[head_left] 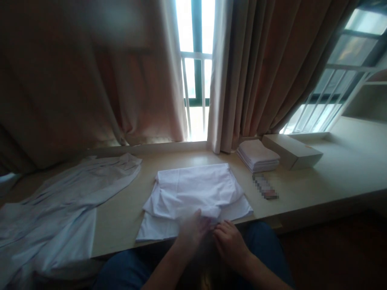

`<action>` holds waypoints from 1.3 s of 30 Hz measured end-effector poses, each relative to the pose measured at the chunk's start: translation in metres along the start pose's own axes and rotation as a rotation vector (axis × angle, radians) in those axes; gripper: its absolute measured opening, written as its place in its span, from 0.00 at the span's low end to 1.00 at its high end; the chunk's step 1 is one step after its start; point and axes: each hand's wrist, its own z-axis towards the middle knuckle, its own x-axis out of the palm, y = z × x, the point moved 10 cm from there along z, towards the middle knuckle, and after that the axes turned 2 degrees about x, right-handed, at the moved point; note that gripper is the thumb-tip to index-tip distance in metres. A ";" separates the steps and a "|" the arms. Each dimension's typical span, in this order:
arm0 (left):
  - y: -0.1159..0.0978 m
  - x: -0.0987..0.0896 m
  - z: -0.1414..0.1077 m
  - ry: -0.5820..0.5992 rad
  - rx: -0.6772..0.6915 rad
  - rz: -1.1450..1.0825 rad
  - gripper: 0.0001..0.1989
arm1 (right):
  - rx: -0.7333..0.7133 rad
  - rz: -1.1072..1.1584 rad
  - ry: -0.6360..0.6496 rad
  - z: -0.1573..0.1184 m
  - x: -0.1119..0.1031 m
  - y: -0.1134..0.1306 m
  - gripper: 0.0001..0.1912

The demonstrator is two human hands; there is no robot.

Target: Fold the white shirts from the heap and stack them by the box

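Observation:
A partly folded white garment (196, 185) lies on the pale ledge in front of me, its upper layers folded and its lower corners spread toward the front edge. My left hand (193, 229) is on the garment's near side, smeared by motion, so its grip is unclear. Just right of it, my right hand (228, 239) has its fingers curled together at the garment's front edge, close to the left fingertips. The cloth between and beneath the fingers is partly hidden.
Another white garment (69, 205) is spread out at the left, hanging over the front edge. Behind on the right sit a stack of folded white cloths (258, 155), a box (293, 151) and a blurred-out flat item (265, 186). Curtains (145, 80) hang along the back of the ledge (117, 219).

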 end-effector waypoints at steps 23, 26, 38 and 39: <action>-0.078 -0.063 -0.040 -0.110 1.256 1.661 0.17 | 0.046 -0.106 -0.001 0.032 0.002 -0.032 0.12; -0.076 -0.060 -0.036 -0.055 1.246 1.702 0.15 | -0.013 -0.132 -0.053 0.031 -0.001 -0.031 0.14; -0.069 -0.050 -0.045 -0.044 1.283 1.911 0.14 | 0.001 -0.224 0.031 0.024 0.008 -0.035 0.07; -0.070 -0.047 -0.048 -0.038 1.274 1.879 0.13 | 0.010 -0.207 0.027 0.024 0.007 -0.034 0.08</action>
